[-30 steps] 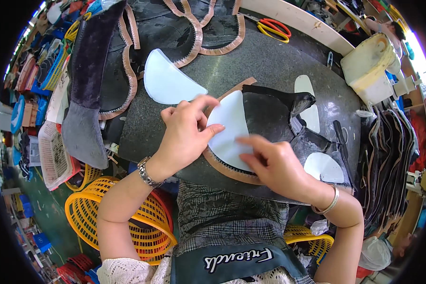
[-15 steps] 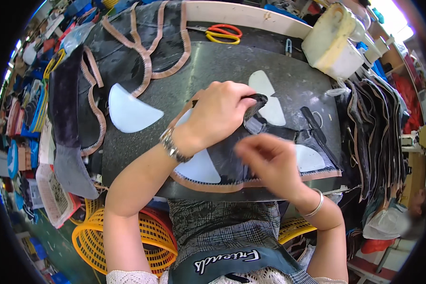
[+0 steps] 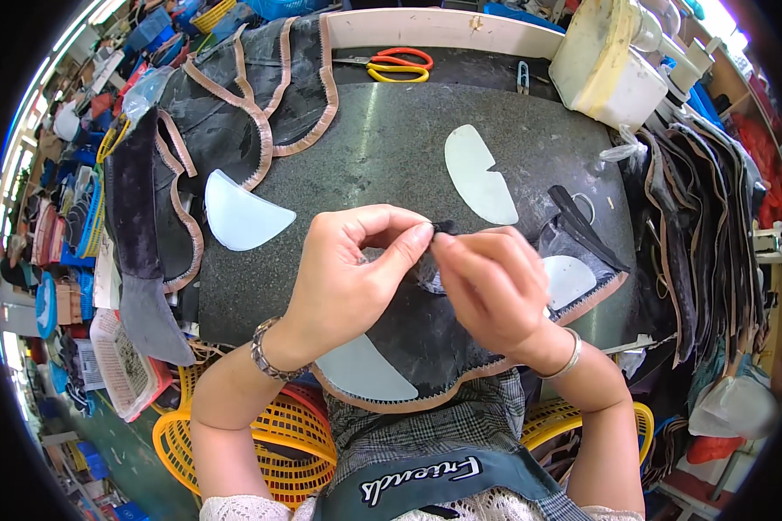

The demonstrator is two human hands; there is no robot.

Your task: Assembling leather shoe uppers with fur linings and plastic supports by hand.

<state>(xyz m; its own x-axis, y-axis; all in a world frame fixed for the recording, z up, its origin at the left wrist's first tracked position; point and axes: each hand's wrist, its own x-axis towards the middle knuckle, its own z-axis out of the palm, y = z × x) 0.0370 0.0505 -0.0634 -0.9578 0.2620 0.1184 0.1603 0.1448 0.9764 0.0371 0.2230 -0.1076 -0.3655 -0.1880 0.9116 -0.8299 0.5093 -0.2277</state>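
Observation:
Between my two hands is the dark end of a black piece of material [image 3: 444,227], pinched by the fingertips of both. My left hand [image 3: 347,269] grips it with thumb and forefinger. Closed close beside it, my right hand [image 3: 497,291] has its fingers bent around the same end. The black workpiece [image 3: 447,343] hangs below over the bench's front edge, with a tan notched border. A pale curved insert [image 3: 369,369] lies on its left part and a white insert [image 3: 568,282] on its right. A black strip [image 3: 582,227] crosses its right end. My fingers hide part of the pinched end.
On the dark bench top [image 3: 391,130] lie a pale blue half-moon piece [image 3: 245,213] and a notched white piece [image 3: 480,174]. Scissors [image 3: 400,65] rest behind. Black workpieces hang at the right [image 3: 695,234]; a white container [image 3: 604,74] stands back right. Yellow baskets [image 3: 278,434] sit below.
My left hand has moved down and left, uncovering the notched white piece. My right hand has come up to pinch the dark end. The workpiece has been pulled toward me, over the front edge.

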